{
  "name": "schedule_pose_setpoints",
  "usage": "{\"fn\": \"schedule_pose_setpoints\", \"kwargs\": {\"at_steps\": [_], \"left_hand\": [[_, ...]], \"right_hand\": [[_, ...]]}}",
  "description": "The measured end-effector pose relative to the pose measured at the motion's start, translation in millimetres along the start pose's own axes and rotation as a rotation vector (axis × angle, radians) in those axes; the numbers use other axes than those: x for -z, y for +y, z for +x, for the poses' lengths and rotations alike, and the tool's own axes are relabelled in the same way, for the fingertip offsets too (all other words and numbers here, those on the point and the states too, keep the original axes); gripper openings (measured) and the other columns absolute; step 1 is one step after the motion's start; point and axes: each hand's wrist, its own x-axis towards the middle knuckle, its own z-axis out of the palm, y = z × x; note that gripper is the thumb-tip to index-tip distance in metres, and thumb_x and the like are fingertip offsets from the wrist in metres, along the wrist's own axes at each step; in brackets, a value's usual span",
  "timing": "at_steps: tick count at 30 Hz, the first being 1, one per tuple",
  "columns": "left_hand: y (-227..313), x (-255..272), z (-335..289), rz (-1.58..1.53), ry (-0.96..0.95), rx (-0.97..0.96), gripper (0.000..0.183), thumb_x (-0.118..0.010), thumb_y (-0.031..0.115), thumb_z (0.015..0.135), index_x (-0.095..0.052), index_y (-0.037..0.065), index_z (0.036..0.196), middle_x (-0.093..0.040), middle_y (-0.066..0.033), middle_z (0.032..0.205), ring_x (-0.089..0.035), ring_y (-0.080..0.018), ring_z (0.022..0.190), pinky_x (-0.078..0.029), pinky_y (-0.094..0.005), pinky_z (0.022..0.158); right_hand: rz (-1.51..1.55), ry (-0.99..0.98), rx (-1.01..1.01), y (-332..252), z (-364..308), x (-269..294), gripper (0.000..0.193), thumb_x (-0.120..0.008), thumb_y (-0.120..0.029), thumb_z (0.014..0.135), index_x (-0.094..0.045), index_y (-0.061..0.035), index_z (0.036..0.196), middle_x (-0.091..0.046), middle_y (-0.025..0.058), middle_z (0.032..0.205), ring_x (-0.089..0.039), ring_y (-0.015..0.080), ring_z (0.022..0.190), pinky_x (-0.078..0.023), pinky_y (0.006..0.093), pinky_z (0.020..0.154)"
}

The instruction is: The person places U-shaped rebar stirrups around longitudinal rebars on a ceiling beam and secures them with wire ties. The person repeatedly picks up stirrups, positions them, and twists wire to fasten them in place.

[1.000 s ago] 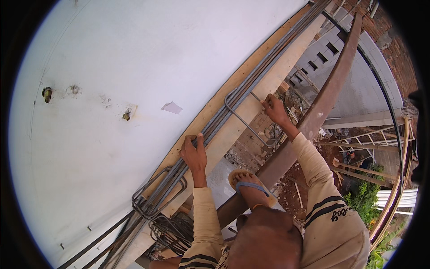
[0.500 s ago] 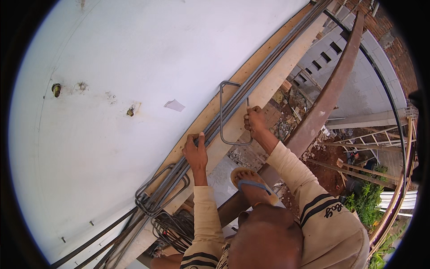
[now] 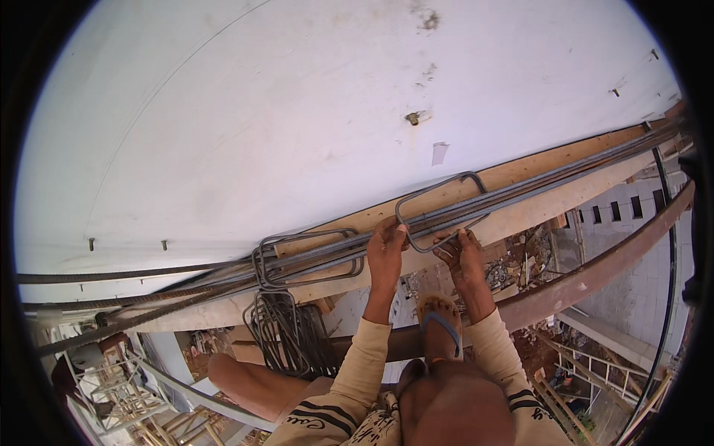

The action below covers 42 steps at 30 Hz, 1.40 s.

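A bent rectangular steel stirrup (image 3: 437,186) loops around several long ribbed rebars (image 3: 543,181), which run along a plywood trough. My left hand (image 3: 385,253) is closed on the stirrup's left side. At its lower right end, my right hand (image 3: 465,262) pinches the bent rod between thumb and fingers. Further left, more stirrups (image 3: 324,234) are gathered around the same bars. Below them hangs a bunch of dark stirrups (image 3: 282,334).
A large white wall (image 3: 245,149) rises beyond the plywood board (image 3: 573,154), with bolts sticking out. On the near side a brown curved beam (image 3: 587,281) passes above a drop with rubble (image 3: 520,271) below. Metal scaffolding (image 3: 149,401) stands at the lower left.
My view has swung round, so the bars lie flatter across it. My left hand has gone from the bars to the stirrup's left side; my right now grips its lower end.
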Motion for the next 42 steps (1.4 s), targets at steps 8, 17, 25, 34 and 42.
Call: {"fn": "schedule_pose_setpoints", "kwargs": {"at_steps": [8,17,25,34,42], "left_hand": [[4,37,18,0.181,-0.091,-0.076,0.022,-0.065,0.020,0.102,-0.068,-0.001,0.109,-0.063,-0.0018,0.076,-0.058,-0.0093,0.067,-0.048,-0.0266,0.062],[8,13,-19,0.390,0.015,-0.241,0.027,-0.068,0.026,0.101,-0.070,-0.001,0.104,-0.064,-0.0068,0.069,-0.054,-0.0098,0.060,-0.044,-0.0292,0.056],[16,-18,-40,0.185,-0.085,-0.293,0.024,-0.069,0.021,0.099,-0.066,-0.002,0.101,-0.070,-0.0109,0.075,-0.063,-0.0144,0.065,-0.049,-0.0306,0.060],[-47,-26,-128,0.126,0.010,-0.063,0.016,-0.071,0.013,0.097,-0.063,0.000,0.099,-0.069,-0.0062,0.083,-0.061,-0.0092,0.076,-0.049,-0.0262,0.067],[-38,60,-42,-0.329,-0.567,0.227,0.097,-0.046,0.088,0.084,-0.053,0.007,0.138,-0.064,-0.0085,0.124,-0.061,-0.0182,0.108,-0.051,-0.0359,0.091]], "right_hand": [[0.106,-0.060,-0.044,43,-7,-15,0.020,-0.053,-0.023,0.108,-0.052,-0.0054,0.118,-0.069,0.0139,0.096,-0.072,0.0253,0.086,-0.064,0.0388,0.080],[0.170,-0.067,0.052,47,-18,-5,0.018,-0.051,-0.027,0.109,-0.057,-0.0101,0.114,-0.068,0.0073,0.097,-0.069,0.0209,0.091,-0.060,0.0357,0.078],[0.315,0.022,-0.010,31,-18,-6,0.024,-0.042,-0.026,0.111,-0.053,-0.0062,0.119,-0.059,0.0043,0.086,-0.061,0.0176,0.079,-0.055,0.0320,0.072],[0.178,0.120,-0.109,20,-40,27,0.028,-0.040,-0.027,0.112,-0.052,-0.0033,0.121,-0.039,-0.0025,0.065,-0.031,0.0083,0.046,-0.029,0.0248,0.039],[0.346,0.146,0.006,48,-22,-13,0.027,-0.039,-0.032,0.113,-0.050,-0.0088,0.118,-0.039,-0.0010,0.069,-0.034,0.0089,0.050,-0.031,0.0249,0.043]]}}
